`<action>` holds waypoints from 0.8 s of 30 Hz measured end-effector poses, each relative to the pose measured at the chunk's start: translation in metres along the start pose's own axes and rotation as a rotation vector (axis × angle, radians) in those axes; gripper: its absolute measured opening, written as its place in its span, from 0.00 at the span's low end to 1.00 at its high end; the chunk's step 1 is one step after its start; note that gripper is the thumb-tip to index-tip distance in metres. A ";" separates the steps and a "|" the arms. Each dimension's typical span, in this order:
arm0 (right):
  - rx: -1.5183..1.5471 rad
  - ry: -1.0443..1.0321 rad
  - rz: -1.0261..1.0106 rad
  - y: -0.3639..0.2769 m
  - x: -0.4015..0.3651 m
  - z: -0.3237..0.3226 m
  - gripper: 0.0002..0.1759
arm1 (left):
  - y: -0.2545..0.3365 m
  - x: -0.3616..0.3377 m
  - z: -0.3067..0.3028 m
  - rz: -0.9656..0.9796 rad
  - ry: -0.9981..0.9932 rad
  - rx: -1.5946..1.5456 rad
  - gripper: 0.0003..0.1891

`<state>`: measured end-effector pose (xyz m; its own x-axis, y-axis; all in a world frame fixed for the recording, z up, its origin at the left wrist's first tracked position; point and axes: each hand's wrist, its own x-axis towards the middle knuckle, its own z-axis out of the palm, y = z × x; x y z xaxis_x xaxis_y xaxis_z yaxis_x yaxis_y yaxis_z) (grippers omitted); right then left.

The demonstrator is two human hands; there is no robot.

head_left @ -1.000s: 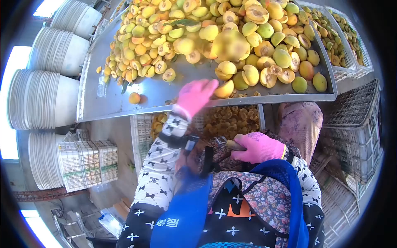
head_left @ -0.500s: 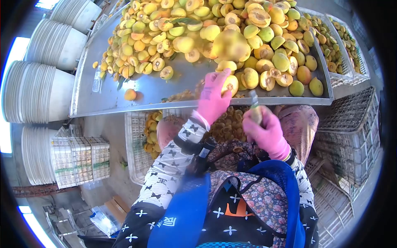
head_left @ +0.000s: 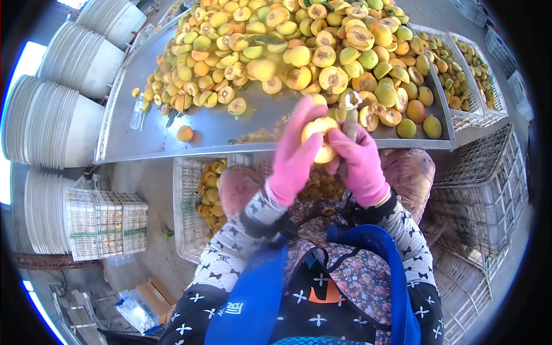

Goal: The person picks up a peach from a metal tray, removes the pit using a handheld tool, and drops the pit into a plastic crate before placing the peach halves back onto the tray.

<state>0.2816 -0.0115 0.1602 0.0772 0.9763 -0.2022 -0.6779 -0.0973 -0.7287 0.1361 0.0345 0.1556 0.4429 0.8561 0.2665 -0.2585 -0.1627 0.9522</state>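
Note:
My left hand (head_left: 292,154), in a pink glove, is closed around a yellow peach half (head_left: 319,130) just above the table's near edge. Close against it, my right hand (head_left: 362,169) in a matching glove grips a pitting tool (head_left: 350,125). The tool's small metal loop tip points up and away from me, and its handle is partly hidden by my fingers. My right thumb and fingertips touch the side of the peach half. Beyond my hands lies a big heap of peaches (head_left: 299,56), many of them halved, with some pits still showing.
The heap sits on a metal table (head_left: 149,135) with a raised rim. A plastic bottle (head_left: 137,112) and a lone peach (head_left: 184,133) are at its left. Below stands a crate (head_left: 188,213) of peach pieces. Stacked tubs (head_left: 52,123) line the left; crates (head_left: 480,187) stand right.
My hands have come together at the peach half, the left drawing it back from the heap. My right hand has risen with the tool, its tip now pointing up beside the fruit.

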 end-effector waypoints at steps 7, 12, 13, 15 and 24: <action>-1.127 -0.111 -0.729 0.015 -0.012 0.001 0.17 | 0.018 -0.013 -0.019 -0.045 0.194 -0.221 0.24; -1.535 -0.218 -0.694 0.011 -0.018 0.005 0.16 | 0.028 -0.014 -0.031 -0.096 0.066 -0.013 0.23; -1.589 -0.235 -0.676 0.013 -0.018 0.001 0.16 | 0.029 -0.015 -0.032 -0.114 0.045 -0.006 0.22; -1.694 -0.275 -0.646 0.012 -0.017 0.000 0.15 | 0.027 -0.015 -0.034 -0.219 0.074 -0.063 0.21; -1.304 -0.316 -0.417 0.040 -0.027 -0.002 0.14 | 0.030 -0.013 -0.028 -0.304 0.177 -0.009 0.19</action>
<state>0.2535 -0.0418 0.1351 -0.1817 0.9622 0.2030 0.5241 0.2695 -0.8079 0.0981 0.0323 0.1762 0.3456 0.9365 -0.0599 -0.1452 0.1164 0.9825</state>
